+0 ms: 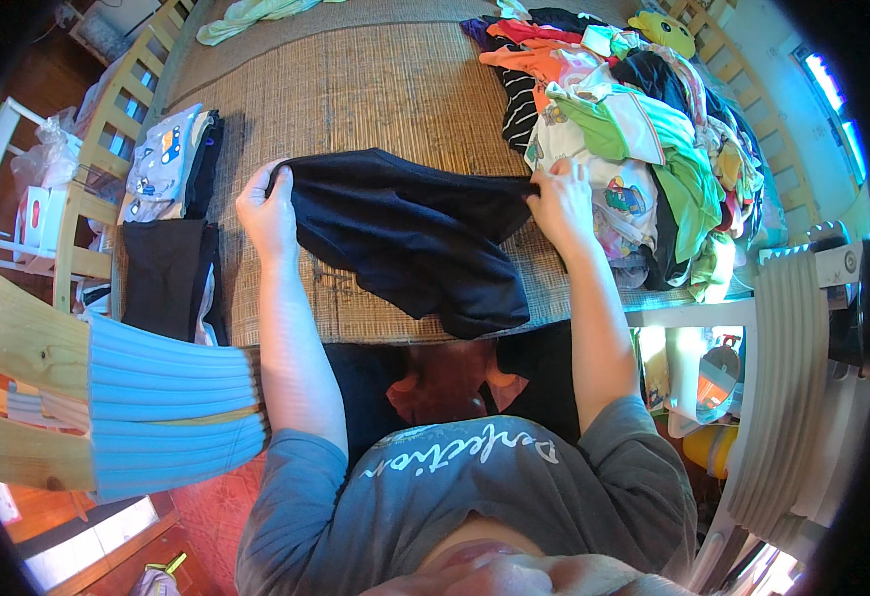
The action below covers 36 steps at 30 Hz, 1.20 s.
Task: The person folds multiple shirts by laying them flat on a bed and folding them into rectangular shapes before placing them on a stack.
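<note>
A black cloth garment (413, 231) is stretched between my two hands over a woven bamboo mat (345, 82); its exact kind cannot be told. My left hand (271, 205) pinches its upper left corner between thumb and fingers. At the upper right end, my right hand (563, 201) grips the edge, close beside a heap of mixed clothes (621, 134). The garment's lower part hangs in folds towards the mat's front edge. Left of my left hand lie folded clothes in two stacks, one topped by a grey printed garment (158, 160), the other by a black one (161, 268).
Wooden bed rails (81, 194) run along the left side. A blue ribbed cover (174, 406) wraps a wooden part at lower left. On the right stand a pale ribbed panel (785, 387) and a white frame (748, 357). A yellow plush toy (662, 31) lies behind the heap.
</note>
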{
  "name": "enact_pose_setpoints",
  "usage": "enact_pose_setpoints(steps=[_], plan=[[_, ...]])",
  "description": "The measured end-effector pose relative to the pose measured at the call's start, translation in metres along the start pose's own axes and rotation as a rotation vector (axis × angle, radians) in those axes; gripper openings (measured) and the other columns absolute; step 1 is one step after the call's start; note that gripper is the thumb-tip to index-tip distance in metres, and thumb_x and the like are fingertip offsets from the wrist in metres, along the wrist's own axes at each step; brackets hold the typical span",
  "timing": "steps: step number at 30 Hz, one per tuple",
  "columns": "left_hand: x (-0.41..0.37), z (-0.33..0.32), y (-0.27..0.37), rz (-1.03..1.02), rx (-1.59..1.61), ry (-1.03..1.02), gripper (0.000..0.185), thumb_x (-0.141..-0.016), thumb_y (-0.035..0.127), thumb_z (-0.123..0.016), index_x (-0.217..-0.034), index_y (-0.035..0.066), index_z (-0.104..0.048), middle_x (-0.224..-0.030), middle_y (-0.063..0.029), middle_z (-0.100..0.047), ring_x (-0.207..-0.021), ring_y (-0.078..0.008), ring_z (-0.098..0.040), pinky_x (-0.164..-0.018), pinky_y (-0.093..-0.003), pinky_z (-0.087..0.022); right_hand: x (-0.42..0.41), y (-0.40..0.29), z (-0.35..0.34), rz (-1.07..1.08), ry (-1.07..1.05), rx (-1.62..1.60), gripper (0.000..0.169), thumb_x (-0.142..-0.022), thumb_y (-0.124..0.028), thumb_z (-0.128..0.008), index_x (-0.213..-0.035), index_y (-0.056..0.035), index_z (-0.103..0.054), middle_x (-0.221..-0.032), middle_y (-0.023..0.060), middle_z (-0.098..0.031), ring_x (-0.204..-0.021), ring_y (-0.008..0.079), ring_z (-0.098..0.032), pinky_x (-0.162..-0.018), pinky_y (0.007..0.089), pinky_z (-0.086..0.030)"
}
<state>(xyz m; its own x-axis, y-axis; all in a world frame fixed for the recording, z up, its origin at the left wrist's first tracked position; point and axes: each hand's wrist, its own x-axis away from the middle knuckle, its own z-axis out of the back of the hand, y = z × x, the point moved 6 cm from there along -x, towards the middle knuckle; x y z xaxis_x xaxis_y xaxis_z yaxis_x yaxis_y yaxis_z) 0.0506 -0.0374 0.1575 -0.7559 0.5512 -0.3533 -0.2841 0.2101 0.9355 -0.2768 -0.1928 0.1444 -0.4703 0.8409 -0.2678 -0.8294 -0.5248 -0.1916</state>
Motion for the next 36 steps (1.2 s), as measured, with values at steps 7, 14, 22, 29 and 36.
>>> enact_pose_setpoints(steps=[7, 14, 22, 29, 36], plan=[[-0.002, -0.001, 0.007, 0.033, -0.13, -0.015, 0.014, -0.078, 0.009, -0.063, -0.085, -0.003, -0.064, -0.075, -0.0025, -0.061, -0.07, -0.0064, -0.053, -0.066, -0.0197, -0.042, -0.015, 0.049, -0.015, -0.267, 0.054, -0.666, 0.03, -0.07, -0.016, -0.066, -0.091, 0.0009, -0.054, -0.066, 0.0151, -0.057, -0.063, 0.0314, -0.056, -0.059, 0.0373, -0.044], [-0.002, 0.008, 0.019, -0.195, -0.444, 0.073, 0.015, -0.08, 0.013, -0.059, -0.079, -0.001, -0.06, -0.069, -0.0094, -0.06, -0.064, -0.0162, -0.055, -0.064, -0.0266, -0.043, -0.011, 0.037, -0.003, -0.176, -0.001, -0.441, 0.024, -0.071, -0.02, -0.066, -0.066, 0.0021, -0.058, -0.068, 0.0123, -0.059, -0.061, 0.0165, -0.056, -0.055, 0.0291, -0.042], [-0.009, 0.016, 0.002, -0.203, -0.68, 0.078, 0.015, -0.08, 0.014, -0.057, -0.077, 0.0, -0.058, -0.069, -0.0144, -0.059, -0.064, -0.027, -0.056, -0.062, -0.0323, -0.044, -0.008, 0.024, 0.0, -0.317, -0.22, -1.395, 0.015, -0.073, -0.017, -0.066, -0.069, -0.0045, -0.058, -0.069, -0.0046, -0.055, -0.065, 0.0034, -0.048, -0.06, 0.0189, -0.036], [-0.007, 0.029, 0.01, -0.162, -0.551, 0.229, 0.016, -0.083, 0.015, -0.054, -0.079, 0.0, -0.058, -0.064, -0.009, -0.059, -0.058, -0.0162, -0.059, -0.053, -0.0274, -0.044, -0.002, 0.036, -0.021, -0.089, -0.494, -0.763, 0.022, -0.07, -0.018, -0.068, -0.069, -0.002, -0.054, -0.059, -0.0007, -0.051, -0.056, 0.0077, -0.045, -0.052, 0.0259, -0.036], [-0.012, 0.035, -0.002, -0.047, -0.264, 0.248, 0.015, -0.087, 0.013, -0.049, -0.084, -0.001, -0.055, -0.065, -0.0049, -0.057, -0.053, -0.011, -0.057, -0.051, -0.0216, -0.045, -0.011, 0.029, 0.011, 0.181, 0.194, -0.42, 0.021, -0.068, -0.007, -0.064, -0.075, -0.0004, -0.045, -0.06, 0.0123, -0.047, -0.059, 0.0279, -0.048, -0.056, 0.0336, -0.039]])
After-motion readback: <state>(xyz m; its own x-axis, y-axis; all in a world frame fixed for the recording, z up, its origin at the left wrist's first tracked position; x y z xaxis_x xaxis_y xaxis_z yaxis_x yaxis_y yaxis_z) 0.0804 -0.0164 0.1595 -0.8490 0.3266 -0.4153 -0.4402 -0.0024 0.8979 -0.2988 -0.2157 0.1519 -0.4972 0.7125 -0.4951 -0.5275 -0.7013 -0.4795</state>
